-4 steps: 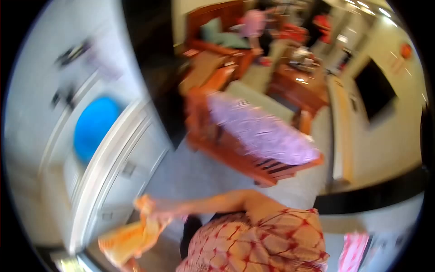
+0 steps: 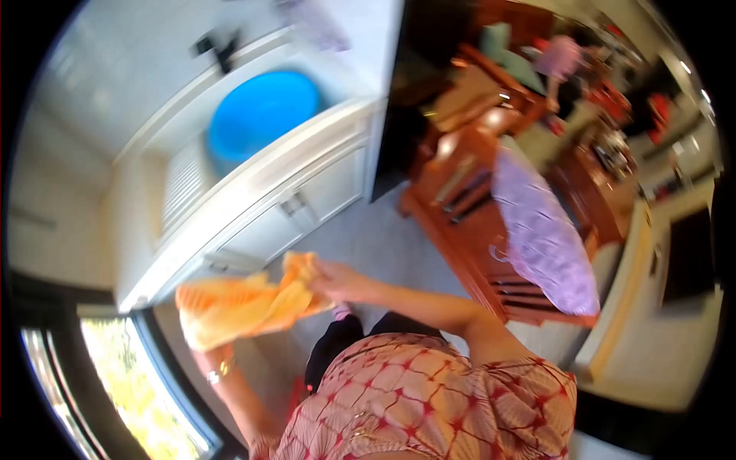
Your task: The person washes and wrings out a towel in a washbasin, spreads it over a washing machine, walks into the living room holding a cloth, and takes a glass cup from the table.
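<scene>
So the orange cloth (image 2: 249, 308) is hanging midair off the white tabletop (image 2: 257, 172)'s front edge, running lengthwise leftward from the right hand (image 2: 331, 280), whose fingers are pinching one end; the left hand (image 2: 212, 357) is sitting nearer the other, fingers hidden, can't tell.

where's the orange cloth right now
The orange cloth is left of centre in the head view, between the right hand and the mostly hidden left hand, appearing just below the white cabinet doors.
</scene>
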Available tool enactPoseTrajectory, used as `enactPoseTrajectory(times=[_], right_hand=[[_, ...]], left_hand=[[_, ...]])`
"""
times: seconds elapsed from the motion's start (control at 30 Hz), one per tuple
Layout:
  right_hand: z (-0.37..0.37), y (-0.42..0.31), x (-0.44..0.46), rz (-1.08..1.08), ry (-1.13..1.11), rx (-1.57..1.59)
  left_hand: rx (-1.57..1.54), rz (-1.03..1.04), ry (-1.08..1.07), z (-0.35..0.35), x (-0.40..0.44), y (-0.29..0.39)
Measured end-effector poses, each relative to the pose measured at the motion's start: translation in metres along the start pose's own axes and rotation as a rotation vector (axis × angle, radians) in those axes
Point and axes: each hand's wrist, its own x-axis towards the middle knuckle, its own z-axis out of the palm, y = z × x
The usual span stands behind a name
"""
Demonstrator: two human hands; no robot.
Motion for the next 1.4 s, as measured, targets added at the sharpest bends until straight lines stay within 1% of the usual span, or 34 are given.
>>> enactPoseTrajectory(times=[0.03,0.07,0.1,0.13,0.17,0.2,0.27,0.3,0.33,0.37,0.4,0.43,0.5,0.53,0.57,0.6,0.63,0.67,0.7,0.73,0.77,0.8,0.83,0.87,0.9,0.97,1.0,1.03,1.07,1.1,1.17,1.27,1.33,1.4], right_hand=[[-0.015,-0.016,-0.036,0.313,-0.028,-0.234],[-0.023,-0.013,-0.122,0.556,0.001,-0.238],[-0.045,-0.003,-0.173,0.729,0.022,-0.300],[-0.068,0.069,-0.201,0.908,-0.004,-0.361],[-0.068,0.092,-0.171,0.825,0.140,-0.219],[-0.071,0.094,-0.158,0.729,0.282,-0.064],[-0.087,0.084,-0.121,0.708,0.383,0.047],[-0.099,0.067,-0.104,0.716,0.379,0.034],[-0.107,0.061,-0.079,0.636,0.380,0.030],[-0.116,0.054,-0.055,0.556,0.380,0.027],[-0.127,0.059,-0.035,0.412,0.378,0.024],[-0.141,0.068,-0.019,0.412,0.367,0.028],[-0.172,0.088,0.021,0.230,0.413,-0.056],[-0.194,0.108,0.042,0.213,0.383,-0.049],[-0.225,0.141,0.057,0.241,0.367,-0.255],[-0.249,0.174,0.060,0.279,0.353,-0.455],[-0.276,0.205,0.061,0.418,0.321,-0.633],[-0.287,0.219,0.068,0.479,0.312,-0.716],[-0.298,0.233,0.075,0.540,0.299,-0.797],[-0.300,0.238,0.079,0.418,0.292,-0.883],[-0.306,0.245,0.093,0.285,0.287,-0.972],[-0.309,0.253,0.111,0.232,0.327,-0.951],[-0.316,0.263,0.125,0.248,0.332,-0.945],[-0.325,0.277,0.147,0.182,0.400,-0.932],[-0.335,0.291,0.172,0.112,0.465,-0.919],[-0.352,0.314,0.216,0.082,0.555,-1.014],[-0.365,0.331,0.237,-0.007,0.561,-1.047],[-0.378,0.349,0.254,-0.090,0.563,-1.085],[-0.382,0.353,0.265,-0.041,0.588,-1.081],[-0.388,0.359,0.278,-0.002,0.615,-1.079],[-0.441,0.414,0.299,0.139,0.461,-1.169],[-0.433,0.393,0.307,0.264,0.548,-1.107],[-0.442,0.395,0.304,0.022,0.525,-1.347],[-0.435,0.384,0.301,0.012,0.516,-1.361]], left_hand=[[-0.043,-0.011,0.055,0.040,-0.033,-0.001],[-0.201,-0.239,0.151,0.057,-0.086,-0.052],[-0.363,-0.380,0.182,0.082,-0.123,-0.108],[-0.606,-0.498,0.216,0.084,-0.137,-0.214],[-0.660,-0.525,0.228,0.073,-0.100,-0.232],[-0.710,-0.488,0.212,0.074,-0.086,-0.237],[-0.711,-0.435,0.242,0.085,-0.054,-0.237],[-0.718,-0.386,0.268,0.095,-0.043,-0.238],[-0.718,-0.380,0.275,0.098,-0.024,-0.236],[-0.830,-0.318,0.193,0.101,-0.006,-0.235],[-0.941,-0.253,0.111,0.107,0.009,-0.240],[-0.938,-0.245,0.119,0.114,0.025,-0.250],[-0.892,-0.132,0.215,0.128,0.060,-0.275],[-0.799,-0.134,0.264,0.139,0.078,-0.291],[-0.710,-0.135,0.315,0.148,0.094,-0.314],[-0.419,-0.185,0.274,0.150,0.095,-0.349],[-0.128,-0.228,0.232,0.152,0.102,-0.388],[0.169,-0.257,0.112,0.156,0.106,-0.410],[0.549,-0.055,0.030,0.161,0.098,-0.444],[0.683,-0.294,-0.055,0.160,0.080,-0.472],[0.711,-0.294,-0.099,0.160,0.064,-0.505],[0.672,-0.277,-0.168,0.163,0.060,-0.511],[0.605,-0.404,-0.206,0.169,0.060,-0.505],[0.540,-0.534,-0.239,0.174,0.062,-0.498],[0.547,-0.548,-0.240,0.176,0.061,-0.505],[0.383,-0.557,-0.150,0.173,0.053,-0.519],[0.389,-0.593,-0.153,0.169,0.049,-0.522],[0.419,-0.562,-0.150,0.166,0.046,-0.526],[0.444,-0.537,-0.148,0.163,0.040,-0.529],[0.439,-0.573,-0.153,0.159,0.034,-0.531],[0.230,-0.706,-0.084,0.149,0.032,-0.535],[0.141,-0.746,-0.102,0.128,0.034,-0.540],[0.106,-0.764,-0.093,0.124,0.035,-0.544],[0.079,-0.781,-0.072,0.121,0.034,-0.546]])
